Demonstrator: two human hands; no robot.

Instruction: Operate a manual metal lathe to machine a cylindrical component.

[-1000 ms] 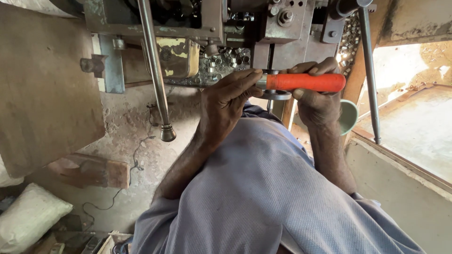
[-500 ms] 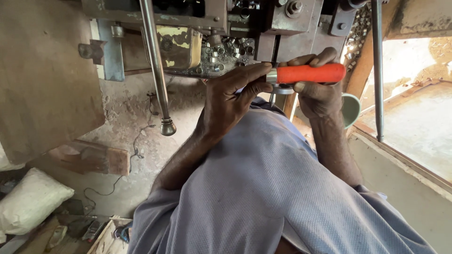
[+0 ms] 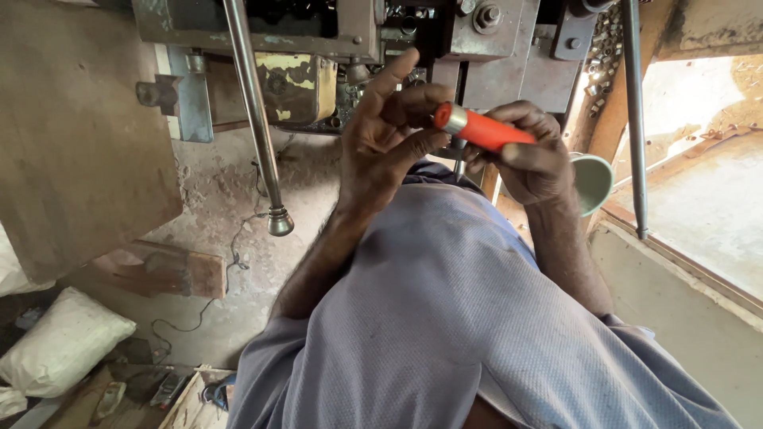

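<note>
Head view, looking down over the person's grey-blue shirt (image 3: 445, 318). Right hand (image 3: 528, 155) was closed round an orange-handled tool (image 3: 485, 129), fingers wrapped over the handle; the handle's metal collar pointed toward the left hand, and a thin metal shank dropped from beneath the handle, partly hidden. Left hand (image 3: 389, 135) was half open: index finger raised, thumb and other fingers curled at the collar end of the tool, touching or just beside it; cannot tell whether it pinched anything. Both hands sat just in front of a worn grey metal machine (image 3: 509, 48) w/ bolts, at frame top. A yellow chipped block (image 3: 298, 83) lay left of the hands on the same machine. A steel rod w/ knob end (image 3: 258, 135) ran down left of the left forearm, well apart. A second thin rod (image 3: 633, 119) stood right of the right hand. A pale green round cup (image 3: 592, 183) showed just behind the right wrist. Lower left: a white sack (image 3: 63, 342) on a dusty floor, near a brick (image 3: 167, 270).
</note>
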